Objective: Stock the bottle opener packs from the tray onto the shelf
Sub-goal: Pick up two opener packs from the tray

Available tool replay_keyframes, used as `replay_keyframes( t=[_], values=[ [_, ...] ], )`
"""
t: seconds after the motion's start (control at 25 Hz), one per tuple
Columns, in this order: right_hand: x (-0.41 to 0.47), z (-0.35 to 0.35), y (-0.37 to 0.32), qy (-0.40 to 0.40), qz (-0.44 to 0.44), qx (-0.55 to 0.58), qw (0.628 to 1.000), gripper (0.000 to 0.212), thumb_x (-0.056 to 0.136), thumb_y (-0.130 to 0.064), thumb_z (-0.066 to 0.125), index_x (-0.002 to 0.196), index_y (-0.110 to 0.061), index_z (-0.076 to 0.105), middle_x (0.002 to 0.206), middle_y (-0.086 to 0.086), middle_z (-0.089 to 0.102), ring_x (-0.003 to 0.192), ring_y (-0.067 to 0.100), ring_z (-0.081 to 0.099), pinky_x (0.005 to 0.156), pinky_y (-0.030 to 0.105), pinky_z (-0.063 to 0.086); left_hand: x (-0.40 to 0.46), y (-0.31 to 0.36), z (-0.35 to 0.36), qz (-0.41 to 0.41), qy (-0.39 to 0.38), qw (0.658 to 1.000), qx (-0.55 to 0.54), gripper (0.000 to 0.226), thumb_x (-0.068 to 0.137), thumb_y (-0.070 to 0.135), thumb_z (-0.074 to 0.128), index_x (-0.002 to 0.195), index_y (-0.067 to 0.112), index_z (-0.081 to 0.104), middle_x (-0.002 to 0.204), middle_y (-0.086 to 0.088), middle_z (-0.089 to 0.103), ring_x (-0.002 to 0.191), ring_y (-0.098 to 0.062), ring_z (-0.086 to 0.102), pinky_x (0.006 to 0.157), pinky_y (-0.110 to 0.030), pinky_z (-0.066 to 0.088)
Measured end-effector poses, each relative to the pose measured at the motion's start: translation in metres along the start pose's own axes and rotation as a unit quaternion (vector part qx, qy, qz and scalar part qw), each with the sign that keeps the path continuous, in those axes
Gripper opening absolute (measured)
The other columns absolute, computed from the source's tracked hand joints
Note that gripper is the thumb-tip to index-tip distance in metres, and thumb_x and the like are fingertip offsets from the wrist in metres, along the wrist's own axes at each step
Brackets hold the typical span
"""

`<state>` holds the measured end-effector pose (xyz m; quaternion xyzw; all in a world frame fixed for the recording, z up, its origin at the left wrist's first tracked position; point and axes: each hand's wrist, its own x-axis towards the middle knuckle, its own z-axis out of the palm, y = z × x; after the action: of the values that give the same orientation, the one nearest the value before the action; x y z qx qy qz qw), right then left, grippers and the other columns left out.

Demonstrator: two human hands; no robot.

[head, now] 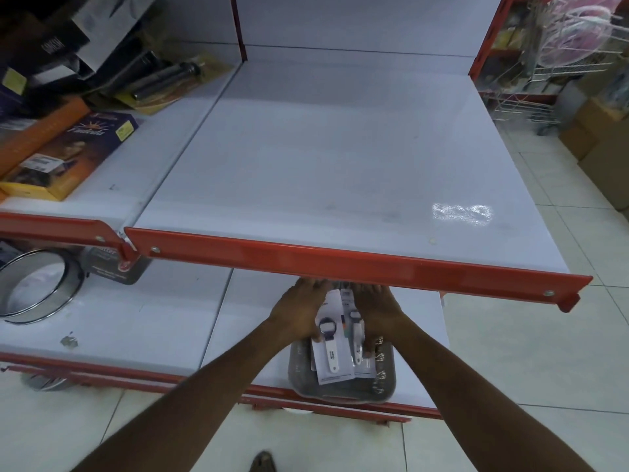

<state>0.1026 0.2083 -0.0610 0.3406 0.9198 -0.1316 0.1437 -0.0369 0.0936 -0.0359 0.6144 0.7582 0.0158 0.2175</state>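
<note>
- Down on the lower shelf (143, 321), both hands reach into a grey tray (340, 391) sitting near its front edge.
- The left hand (299, 310) grips the left side of a small stack of bottle opener packs (332, 349), thumb on top; its fingertips go under the red rail, so I cannot tell how far they curl.
- The right hand (376, 311) clasps the stack's right side, thumb pressed on a pack.
- The packs are white cards with openers on them, held just above the tray.
- The upper shelf (340, 158), white with a red front rail (357, 264), lies bare above the hands.
- Boxes (68, 155) sit on the neighbouring shelf to the left.
</note>
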Motion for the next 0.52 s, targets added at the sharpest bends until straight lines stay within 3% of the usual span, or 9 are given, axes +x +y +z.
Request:
replay_keyframes(
  t=[0.12,0.24,0.36,0.44,0.52],
  values=[
    [-0.025,-0.019,-0.005,0.044,0.000,-0.005,0.999,0.087,0.051,-0.028,0.095,0.125,-0.015,0.052,0.122,0.007,0.064,0.112,0.029,0.062,0.097,0.040,0.050,-0.028,-0.001,-0.006,-0.011,0.041,0.993,-0.114,0.078,0.073,0.012,0.087,0.138,0.024,0.046,0.139,-0.008,0.060,0.120,-0.030,0.063,0.098,-0.043,0.058],
    [-0.068,-0.044,-0.010,0.093,0.019,0.131,0.987,0.054,0.063,-0.011,0.085,0.109,-0.027,0.060,0.112,0.002,0.070,0.100,0.026,0.068,0.084,0.035,0.057,-0.070,0.002,-0.012,-0.004,0.082,0.974,-0.210,0.034,0.086,0.013,0.075,0.108,0.031,0.057,0.119,0.000,0.073,0.101,-0.018,0.071,0.085,-0.025,0.061],
    [-0.118,-0.071,-0.022,0.168,-0.006,0.232,0.958,0.027,0.077,-0.004,0.076,0.084,-0.030,0.071,0.091,-0.006,0.076,0.079,0.006,0.069,0.079,0.025,0.059,-0.117,0.014,-0.049,0.007,0.189,0.953,-0.236,0.035,0.088,0.018,0.075,0.092,0.045,0.053,0.098,0.020,0.073,0.082,-0.003,0.067,0.071,-0.007,0.050],
    [-0.154,-0.101,-0.036,0.222,-0.013,0.270,0.937,0.014,0.083,-0.011,0.074,0.087,-0.024,0.076,0.089,-0.008,0.077,0.071,-0.008,0.063,0.081,0.016,0.057,-0.146,0.021,-0.080,0.013,0.266,0.920,-0.287,0.036,0.083,0.015,0.079,0.091,0.042,0.057,0.086,0.027,0.072,0.078,0.000,0.068,0.068,-0.005,0.048],
    [-0.185,-0.142,-0.050,0.287,-0.032,0.308,0.906,0.016,0.082,-0.013,0.075,0.093,-0.023,0.077,0.088,-0.011,0.076,0.073,-0.017,0.060,0.075,0.003,0.049,-0.167,0.028,-0.116,0.012,0.329,0.882,-0.338,0.031,0.080,0.013,0.083,0.095,0.027,0.060,0.079,0.026,0.071,0.072,-0.001,0.069,0.067,-0.005,0.048]
  ],
)
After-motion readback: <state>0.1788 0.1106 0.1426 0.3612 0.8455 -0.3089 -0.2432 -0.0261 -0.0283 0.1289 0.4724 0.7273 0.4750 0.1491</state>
